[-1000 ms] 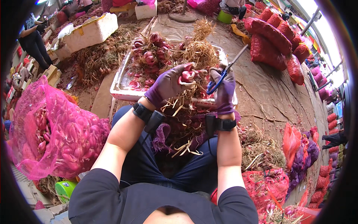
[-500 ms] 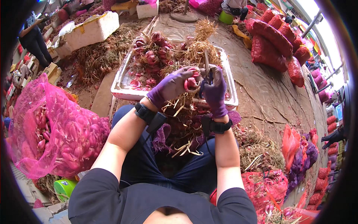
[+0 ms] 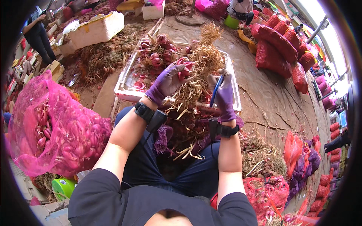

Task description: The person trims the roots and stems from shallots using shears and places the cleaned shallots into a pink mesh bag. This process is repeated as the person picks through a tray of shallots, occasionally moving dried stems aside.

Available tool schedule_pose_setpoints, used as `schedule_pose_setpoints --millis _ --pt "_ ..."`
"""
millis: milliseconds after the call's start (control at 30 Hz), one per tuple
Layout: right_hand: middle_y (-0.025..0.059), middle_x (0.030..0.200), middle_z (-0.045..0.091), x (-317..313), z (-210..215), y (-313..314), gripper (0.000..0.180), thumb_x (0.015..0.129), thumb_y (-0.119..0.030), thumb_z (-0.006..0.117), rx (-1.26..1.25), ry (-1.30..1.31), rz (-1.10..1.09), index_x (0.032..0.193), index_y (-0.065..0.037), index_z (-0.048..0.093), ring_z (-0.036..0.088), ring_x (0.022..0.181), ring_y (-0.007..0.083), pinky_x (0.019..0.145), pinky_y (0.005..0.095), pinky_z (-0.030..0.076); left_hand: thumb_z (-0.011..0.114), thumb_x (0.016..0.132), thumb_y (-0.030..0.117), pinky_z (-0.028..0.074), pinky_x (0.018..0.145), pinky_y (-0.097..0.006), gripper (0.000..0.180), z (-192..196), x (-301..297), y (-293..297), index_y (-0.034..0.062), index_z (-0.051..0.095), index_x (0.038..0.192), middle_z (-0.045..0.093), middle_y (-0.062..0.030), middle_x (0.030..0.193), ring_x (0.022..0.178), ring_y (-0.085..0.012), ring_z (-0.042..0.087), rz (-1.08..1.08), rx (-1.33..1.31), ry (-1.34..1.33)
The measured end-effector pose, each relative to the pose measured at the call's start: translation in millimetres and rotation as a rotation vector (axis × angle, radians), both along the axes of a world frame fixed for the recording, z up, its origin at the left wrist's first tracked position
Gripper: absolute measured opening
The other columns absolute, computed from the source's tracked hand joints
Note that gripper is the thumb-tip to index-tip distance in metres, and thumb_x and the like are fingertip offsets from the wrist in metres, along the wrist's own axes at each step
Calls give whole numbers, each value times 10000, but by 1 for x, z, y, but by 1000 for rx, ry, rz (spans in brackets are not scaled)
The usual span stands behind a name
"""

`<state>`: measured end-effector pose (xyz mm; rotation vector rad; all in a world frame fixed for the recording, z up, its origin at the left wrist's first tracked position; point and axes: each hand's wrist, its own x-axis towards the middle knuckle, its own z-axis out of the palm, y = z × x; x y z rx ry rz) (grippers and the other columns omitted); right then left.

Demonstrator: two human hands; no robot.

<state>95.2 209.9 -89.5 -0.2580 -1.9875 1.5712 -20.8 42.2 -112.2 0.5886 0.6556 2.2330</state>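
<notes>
Purple work gloves cover both of my hands. My left hand (image 3: pixel 168 81) is closed around a few reddish-pink shallots (image 3: pixel 186 67) above a white foam tray (image 3: pixel 126 95). To its right, my right hand (image 3: pixel 225 94) grips blue-handled scissors (image 3: pixel 216 90); their blades are hard to make out. Between my hands lies a thick tangle of dry straw-coloured stems (image 3: pixel 201 71), reaching from the tray down toward my lap. Bunched shallots (image 3: pixel 160 51) sit in the tray's far left part, with loose pink skins (image 3: pixel 140 83) below them. Purple netting (image 3: pixel 164 139) lies over my lap.
A big pink mesh bag of shallots (image 3: pixel 71 139) stands at my left, near a green container (image 3: pixel 63 188). At right are dry stem trimmings (image 3: pixel 264 156) and a red mesh bag (image 3: pixel 266 192). Full red sacks (image 3: pixel 275 58) are piled farther off. A person (image 3: pixel 37 35) stands far left.
My hands have moved apart, the right one shifting right with the scissors. My left hand has risen slightly with the shallots. The stems between them now show more fully.
</notes>
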Motion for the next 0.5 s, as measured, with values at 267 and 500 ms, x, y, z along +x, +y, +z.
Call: schedule_pose_setpoints --millis 267,500 --pt "163 860 637 -1 -4 -22 688 676 -498 793 538 -311 46 1059 -9 498 642 776 287 675 376 494 624 900 148 543 737 -276 365 5 -1 -4 54 504 1231 622 -48 1054 853 -128 642 121 -7 12" --pt "124 780 595 -3 -14 -26 584 704 -447 782 478 -211 -5 1008 -35 502 594 712 264 643 382 460 622 893 118 536 758 -315 336 6 1 -3 62 500 1201 611 -55 1020 853 -150 638 76 -3 21"
